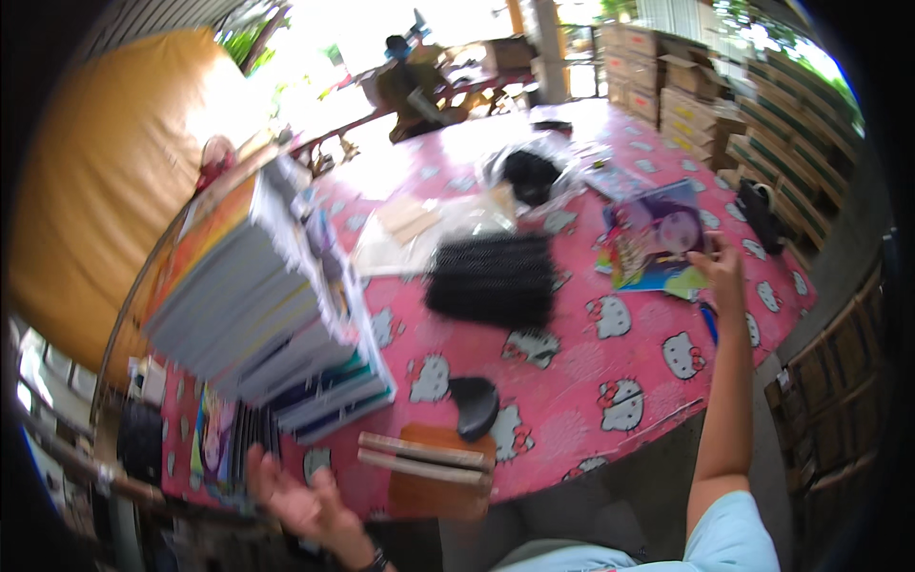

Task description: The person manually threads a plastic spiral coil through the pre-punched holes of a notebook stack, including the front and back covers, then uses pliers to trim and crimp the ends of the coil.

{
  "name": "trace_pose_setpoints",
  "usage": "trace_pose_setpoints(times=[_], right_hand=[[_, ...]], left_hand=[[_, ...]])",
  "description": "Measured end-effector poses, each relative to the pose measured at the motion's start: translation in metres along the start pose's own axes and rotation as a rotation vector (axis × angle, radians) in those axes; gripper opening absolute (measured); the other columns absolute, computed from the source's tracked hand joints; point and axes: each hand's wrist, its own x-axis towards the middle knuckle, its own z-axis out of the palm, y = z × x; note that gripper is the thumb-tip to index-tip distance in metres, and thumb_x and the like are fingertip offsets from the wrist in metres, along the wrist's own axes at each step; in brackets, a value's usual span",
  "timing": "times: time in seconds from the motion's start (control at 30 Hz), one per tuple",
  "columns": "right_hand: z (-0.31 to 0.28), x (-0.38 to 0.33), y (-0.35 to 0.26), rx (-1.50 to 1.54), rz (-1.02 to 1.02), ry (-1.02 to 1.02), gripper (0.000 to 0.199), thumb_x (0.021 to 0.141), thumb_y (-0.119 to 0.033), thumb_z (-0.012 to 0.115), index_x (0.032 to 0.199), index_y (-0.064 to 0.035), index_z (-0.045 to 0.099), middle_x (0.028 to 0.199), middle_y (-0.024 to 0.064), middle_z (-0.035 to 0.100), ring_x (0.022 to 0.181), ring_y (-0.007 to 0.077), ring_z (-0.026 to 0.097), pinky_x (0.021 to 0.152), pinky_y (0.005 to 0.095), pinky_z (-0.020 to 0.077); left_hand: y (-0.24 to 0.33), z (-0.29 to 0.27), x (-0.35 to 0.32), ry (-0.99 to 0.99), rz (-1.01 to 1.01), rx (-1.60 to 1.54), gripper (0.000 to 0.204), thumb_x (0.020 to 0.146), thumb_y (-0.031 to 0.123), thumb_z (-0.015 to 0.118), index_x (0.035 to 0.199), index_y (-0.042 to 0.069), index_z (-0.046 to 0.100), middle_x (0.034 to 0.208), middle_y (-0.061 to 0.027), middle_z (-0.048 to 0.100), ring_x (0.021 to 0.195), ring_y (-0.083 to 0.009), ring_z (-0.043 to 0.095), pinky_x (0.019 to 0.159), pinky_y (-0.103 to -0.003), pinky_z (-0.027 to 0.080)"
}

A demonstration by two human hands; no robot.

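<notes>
At the table's right side, my right hand [721,272] is closed on the edge of a glossy picture cover [658,234], its thumb over the printed face. More colourful sheets lie under and beside that cover. My left hand [310,503], somewhat blurred, has its fingers spread and holds nothing. It hovers at the near left, beside a row of dark-edged booklets [250,439]. A tall leaning stack of books [253,296] rises behind it. In the middle lies a bundle of black spiral coils [491,281]. Nearer me are a black curved piece [474,408] and a brown wooden block with two raised bars [438,467].
The pink patterned tablecloth [610,367] covers the table. Clear plastic bags [529,176] with black contents sit farther back. A blue pen [709,322] and black pouch [760,214] lie right. Cardboard boxes [696,124] and wooden pallets stand beyond; people sit at the back.
</notes>
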Motion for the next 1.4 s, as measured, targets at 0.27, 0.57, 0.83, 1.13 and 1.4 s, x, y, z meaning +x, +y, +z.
trace_pose_setpoints(times=[0.27,0.57,0.83,1.13,1.4], right_hand=[[0.117,-0.181,-0.128,0.281,-0.170,-0.117,0.033,0.067,0.006,0.075,0.087,-0.0082,0.052,0.091,0.0005,0.050,0.078,0.0096,0.050,0.066,0.0225,0.0442],[0.166,-0.240,-0.109,0.150,-0.506,-0.536,0.031,0.066,0.002,0.075,0.093,-0.0046,0.060,0.084,0.0088,0.058,0.071,0.0197,0.058,0.062,0.0298,0.0495],[0.163,-0.239,-0.117,0.119,-0.531,-0.774,0.035,0.066,0.004,0.070,0.099,-0.0057,0.062,0.089,0.0099,0.060,0.076,0.0251,0.060,0.065,0.0334,0.0505],[0.194,-0.161,-0.070,-0.051,-0.256,-0.853,0.024,0.070,0.007,0.061,0.090,-0.0044,0.066,0.087,0.0118,0.065,0.079,0.0272,0.062,0.069,0.0353,0.0510],[0.281,-0.114,0.007,-0.998,-0.639,-0.498,0.027,0.075,-0.021,0.069,0.096,-0.0058,0.059,0.099,0.0081,0.057,0.096,0.0257,0.056,0.080,0.0364,0.0480]], left_hand=[[0.032,0.073,-0.002,-0.400,-0.679,-0.613,0.072,0.083,0.012,0.067,0.142,0.002,0.028,0.136,-0.0131,0.044,0.126,-0.0222,0.042,0.105,-0.038,0.032],[-0.031,0.019,0.021,-0.463,-0.526,-0.778,0.043,0.080,0.014,0.072,0.116,0.001,0.052,0.092,-0.0059,0.058,0.086,-0.0181,0.058,0.079,-0.031,0.048],[-0.041,-0.003,0.021,-0.417,-0.430,-0.664,0.044,0.081,0.027,0.073,0.111,0.000,0.055,0.090,-0.0105,0.063,0.083,-0.0197,0.062,0.073,-0.032,0.051],[-0.075,-0.011,-0.008,-0.489,-0.691,-0.485,0.055,0.085,0.018,0.067,0.132,0.001,0.046,0.105,-0.0064,0.060,0.099,-0.0145,0.055,0.092,-0.029,0.041],[-0.049,0.019,-0.009,-0.335,-0.771,-0.606,0.055,0.086,0.025,0.065,0.128,-0.003,0.043,0.090,-0.0044,0.058,0.089,-0.0132,0.055,0.084,-0.027,0.044]])
